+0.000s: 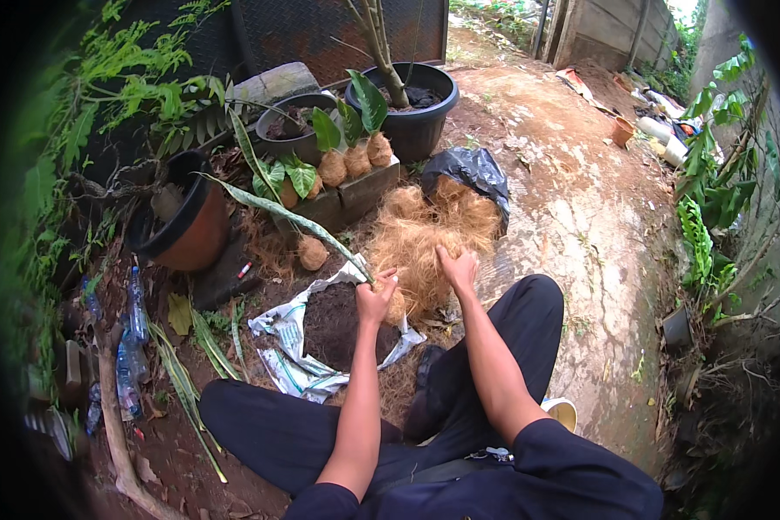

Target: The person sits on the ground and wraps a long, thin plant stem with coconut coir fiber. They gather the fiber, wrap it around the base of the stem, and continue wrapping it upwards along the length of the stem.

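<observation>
My left hand (375, 300) grips the base of a long snake plant leaf (299, 221), with a wad of coconut fibre (395, 309) at its lower end, above the edge of an opened plastic sack of dark soil (328, 325). The leaf slants up to the left. My right hand (458, 265) is at the near right side of a loose heap of coconut fibre (409, 240), its fingers against the strands; whether they pinch any is unclear. The heap spills from a black plastic bag (471, 170). A fibre-wrapped ball (312, 253) lies left of the heap.
Leafy plants in fibre balls (356, 160) stand on a concrete block (370, 188). Black pots (429, 120) are behind them, a tilted pot (192, 227) at left. Cut snake plant leaves (181, 383), plastic bottles (130, 357) and a branch (114, 422) lie left; a small tub (562, 413) sits right.
</observation>
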The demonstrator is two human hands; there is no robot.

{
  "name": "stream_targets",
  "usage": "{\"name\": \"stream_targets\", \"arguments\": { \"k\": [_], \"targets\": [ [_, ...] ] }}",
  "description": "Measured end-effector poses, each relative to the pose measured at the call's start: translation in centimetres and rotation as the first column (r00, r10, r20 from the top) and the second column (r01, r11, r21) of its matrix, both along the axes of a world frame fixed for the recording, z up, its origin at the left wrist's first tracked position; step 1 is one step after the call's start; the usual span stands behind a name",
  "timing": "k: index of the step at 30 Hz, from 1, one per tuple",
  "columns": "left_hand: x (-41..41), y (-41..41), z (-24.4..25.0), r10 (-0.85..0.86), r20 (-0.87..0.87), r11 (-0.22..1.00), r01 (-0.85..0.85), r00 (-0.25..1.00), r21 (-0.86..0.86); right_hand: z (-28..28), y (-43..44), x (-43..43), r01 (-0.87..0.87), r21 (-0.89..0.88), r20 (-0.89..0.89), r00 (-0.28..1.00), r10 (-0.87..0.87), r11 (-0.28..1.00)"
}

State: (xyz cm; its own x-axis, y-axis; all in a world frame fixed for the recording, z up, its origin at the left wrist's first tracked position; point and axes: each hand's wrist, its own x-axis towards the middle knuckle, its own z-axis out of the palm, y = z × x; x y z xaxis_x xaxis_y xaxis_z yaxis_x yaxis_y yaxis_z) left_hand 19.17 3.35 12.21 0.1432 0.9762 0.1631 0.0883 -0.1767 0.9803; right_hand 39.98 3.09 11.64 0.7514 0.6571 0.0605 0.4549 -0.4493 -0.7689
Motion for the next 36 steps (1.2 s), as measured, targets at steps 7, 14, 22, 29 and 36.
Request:
{"name": "stream_targets", "arguments": {
  "k": [7, 14, 22, 29, 36],
  "targets": [
    [-0.2, -0.1, 0.7, 0.018, 0.035, 1.0, -0.017, 0.999, -0.018, 5.6, -0.2, 0.4, -0.012, 0.238, -0.193, 0.979, 0.06, 0.971],
    [-0.1, -0.6, 2.3, 0.052, -0.19, 0.989, -0.077, 0.98, -0.125, 3.8, 0.2, -1.3, -0.259, 0.236, -0.323, 0.888, 0.327, 0.937],
    [0.1, 0.3, -0.6, 0.242, -0.083, 0.951, -0.254, 0.967, -0.176, 4.9, -0.9, -2.2, -0.554, 0.128, -0.363, 0.746, 0.559, 0.823],
    [-1.0, 1.2, -0.5, 0.338, 0.095, 0.938, -0.327, 0.936, -0.115, 4.4, -0.1, 1.1, -0.23, 0.217, -0.512, 0.8, 0.311, 0.949],
    [-1.0, 1.4, -1.2, 0.276, 0.156, 0.96, -0.279, 0.948, -0.005, 2.6, 0.3, 3.1, 0.057, 0.325, -0.769, 0.597, 0.229, 0.944]
  ]
}}
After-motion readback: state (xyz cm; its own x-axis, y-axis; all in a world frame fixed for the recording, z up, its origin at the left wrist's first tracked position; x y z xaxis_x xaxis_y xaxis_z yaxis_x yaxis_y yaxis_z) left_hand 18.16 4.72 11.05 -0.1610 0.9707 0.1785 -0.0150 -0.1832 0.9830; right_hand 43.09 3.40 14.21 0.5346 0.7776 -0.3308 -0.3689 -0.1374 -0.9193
